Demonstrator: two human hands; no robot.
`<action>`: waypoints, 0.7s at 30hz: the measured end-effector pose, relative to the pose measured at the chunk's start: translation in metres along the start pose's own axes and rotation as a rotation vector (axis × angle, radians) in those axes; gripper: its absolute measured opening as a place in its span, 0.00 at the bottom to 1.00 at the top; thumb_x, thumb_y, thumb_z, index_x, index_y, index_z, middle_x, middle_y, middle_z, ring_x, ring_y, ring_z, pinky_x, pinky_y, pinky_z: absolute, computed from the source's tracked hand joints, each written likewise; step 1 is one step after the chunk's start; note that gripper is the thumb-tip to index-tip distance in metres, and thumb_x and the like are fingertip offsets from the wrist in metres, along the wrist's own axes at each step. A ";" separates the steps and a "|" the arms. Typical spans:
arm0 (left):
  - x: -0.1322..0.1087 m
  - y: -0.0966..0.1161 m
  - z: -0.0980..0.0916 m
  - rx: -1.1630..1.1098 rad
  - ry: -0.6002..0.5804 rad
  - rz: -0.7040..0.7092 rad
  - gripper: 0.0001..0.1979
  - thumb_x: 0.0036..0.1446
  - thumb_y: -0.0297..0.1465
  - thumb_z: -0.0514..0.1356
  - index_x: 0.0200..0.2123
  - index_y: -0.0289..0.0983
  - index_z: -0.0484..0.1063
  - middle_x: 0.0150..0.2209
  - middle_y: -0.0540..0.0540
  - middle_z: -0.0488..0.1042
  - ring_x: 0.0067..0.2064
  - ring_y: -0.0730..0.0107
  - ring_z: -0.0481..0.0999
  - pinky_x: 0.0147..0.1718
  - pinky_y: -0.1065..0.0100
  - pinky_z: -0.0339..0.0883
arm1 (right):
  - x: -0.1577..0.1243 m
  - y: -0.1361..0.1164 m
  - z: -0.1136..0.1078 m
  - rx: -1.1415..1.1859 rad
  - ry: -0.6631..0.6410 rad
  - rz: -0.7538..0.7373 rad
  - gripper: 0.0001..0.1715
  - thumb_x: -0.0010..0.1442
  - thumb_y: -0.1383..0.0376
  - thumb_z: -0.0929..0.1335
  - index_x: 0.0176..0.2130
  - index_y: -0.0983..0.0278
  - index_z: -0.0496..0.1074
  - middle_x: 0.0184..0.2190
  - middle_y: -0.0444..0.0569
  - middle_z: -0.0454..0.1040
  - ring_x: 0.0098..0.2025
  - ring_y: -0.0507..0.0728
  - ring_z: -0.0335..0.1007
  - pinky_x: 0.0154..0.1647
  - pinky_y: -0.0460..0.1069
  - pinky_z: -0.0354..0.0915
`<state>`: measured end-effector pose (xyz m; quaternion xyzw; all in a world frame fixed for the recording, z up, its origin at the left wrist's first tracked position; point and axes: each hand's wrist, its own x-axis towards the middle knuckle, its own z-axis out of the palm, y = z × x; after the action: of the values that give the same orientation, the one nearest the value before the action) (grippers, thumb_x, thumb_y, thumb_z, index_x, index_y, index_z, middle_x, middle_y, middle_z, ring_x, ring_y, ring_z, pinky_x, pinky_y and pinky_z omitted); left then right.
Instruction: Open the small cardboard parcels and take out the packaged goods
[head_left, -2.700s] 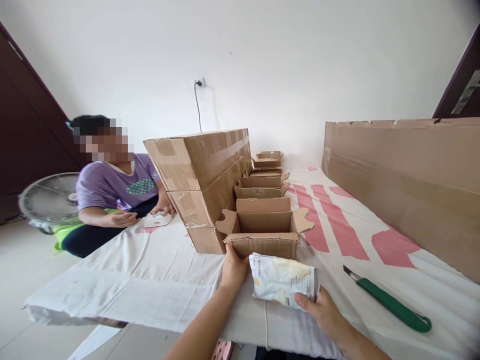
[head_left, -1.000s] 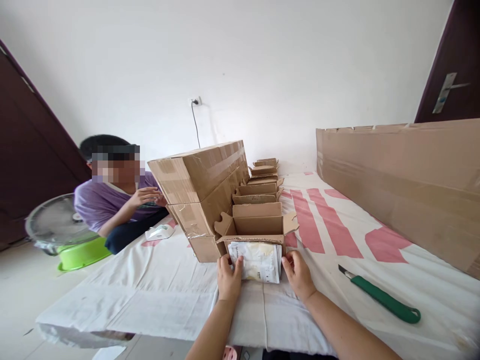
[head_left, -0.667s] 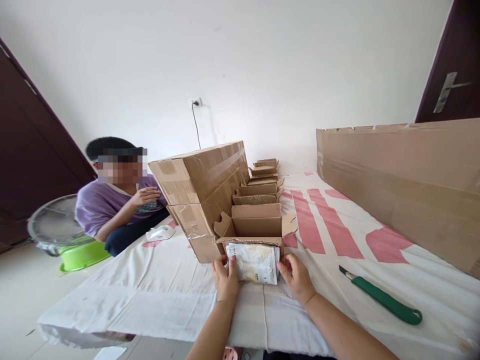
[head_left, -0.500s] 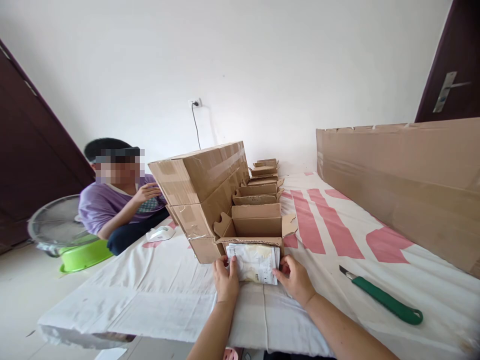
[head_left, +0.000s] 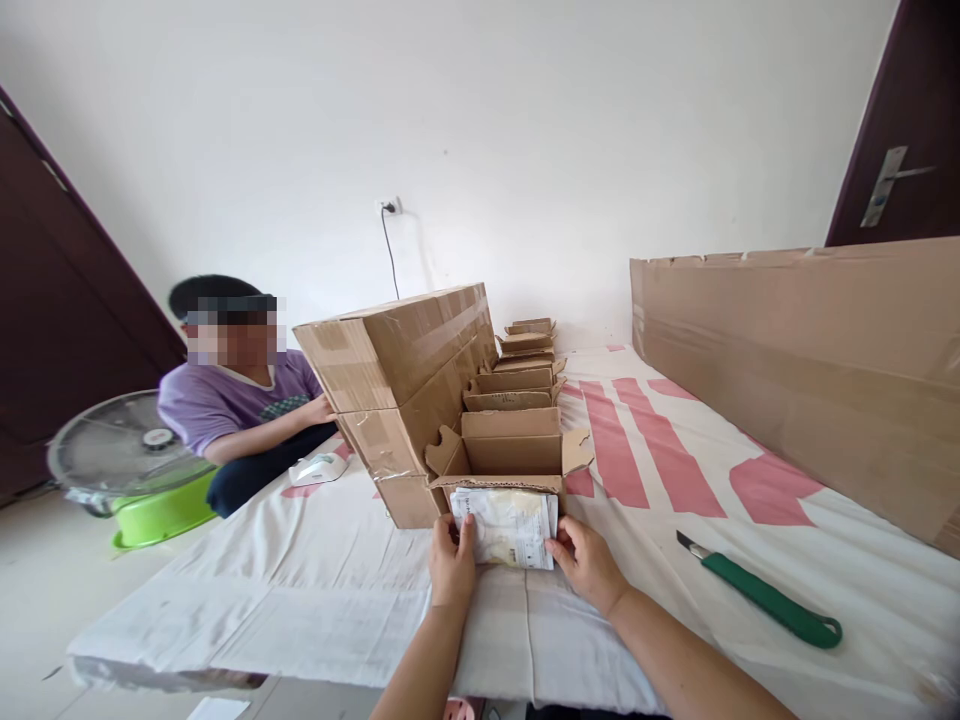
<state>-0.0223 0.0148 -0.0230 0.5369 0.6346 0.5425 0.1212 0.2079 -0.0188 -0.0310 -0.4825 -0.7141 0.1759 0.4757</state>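
Note:
A flat stack of white printed packets (head_left: pixel 504 528) stands upright against the near side of an open cardboard box (head_left: pixel 513 445). My left hand (head_left: pixel 453 560) grips the stack's left edge, its thumb across the front. At the right edge my right hand (head_left: pixel 589 562) pinches the packets between thumb and curled fingers. The box's flaps are spread, and the part of it I can look into shows bare cardboard. Its lower front is hidden behind the packets.
Taped cartons (head_left: pixel 397 400) are stacked left of the open box, with several more open boxes (head_left: pixel 514 388) behind it. A green utility knife (head_left: pixel 772 598), blade out, lies at right. A long cardboard panel (head_left: pixel 795 370) stands beyond. Someone in purple (head_left: pixel 240 405) sits left, near a fan (head_left: pixel 112 445).
The other person's raised hand has come down behind the cartons. My hands and the packets have stayed nearly still; the view has shifted slightly.

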 end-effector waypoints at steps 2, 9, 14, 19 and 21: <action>0.000 0.001 0.000 0.001 -0.020 -0.003 0.21 0.56 0.53 0.51 0.32 0.40 0.65 0.29 0.47 0.72 0.33 0.59 0.73 0.33 0.62 0.65 | 0.000 0.000 0.000 0.003 -0.011 0.009 0.11 0.63 0.56 0.63 0.32 0.60 0.66 0.27 0.47 0.76 0.29 0.57 0.72 0.31 0.49 0.64; 0.002 0.001 0.000 0.031 -0.066 -0.023 0.22 0.56 0.52 0.51 0.21 0.43 0.54 0.18 0.52 0.63 0.24 0.65 0.65 0.24 0.66 0.57 | 0.000 -0.001 -0.001 -0.003 -0.001 0.012 0.15 0.64 0.54 0.62 0.33 0.60 0.67 0.28 0.48 0.74 0.31 0.57 0.70 0.32 0.49 0.64; 0.001 0.002 -0.002 0.041 -0.037 -0.027 0.22 0.56 0.52 0.51 0.21 0.43 0.55 0.20 0.52 0.63 0.26 0.65 0.65 0.26 0.66 0.58 | 0.000 0.000 0.000 -0.004 -0.021 -0.002 0.15 0.64 0.54 0.62 0.33 0.61 0.67 0.28 0.48 0.74 0.31 0.57 0.70 0.33 0.49 0.64; 0.001 -0.001 -0.001 0.039 -0.022 -0.028 0.22 0.56 0.54 0.50 0.26 0.41 0.63 0.27 0.48 0.69 0.33 0.60 0.69 0.33 0.63 0.61 | -0.001 0.003 0.002 -0.012 -0.023 0.025 0.16 0.64 0.52 0.62 0.35 0.61 0.67 0.29 0.48 0.75 0.31 0.57 0.71 0.34 0.49 0.64; 0.002 -0.001 -0.001 0.031 -0.036 -0.035 0.24 0.56 0.55 0.49 0.27 0.41 0.64 0.27 0.48 0.70 0.33 0.59 0.70 0.32 0.63 0.61 | 0.000 0.003 0.002 -0.018 -0.023 0.039 0.18 0.65 0.51 0.61 0.36 0.61 0.67 0.30 0.49 0.76 0.32 0.57 0.71 0.34 0.49 0.65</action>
<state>-0.0244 0.0157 -0.0231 0.5373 0.6499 0.5206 0.1336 0.2082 -0.0172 -0.0345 -0.4985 -0.7117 0.1842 0.4594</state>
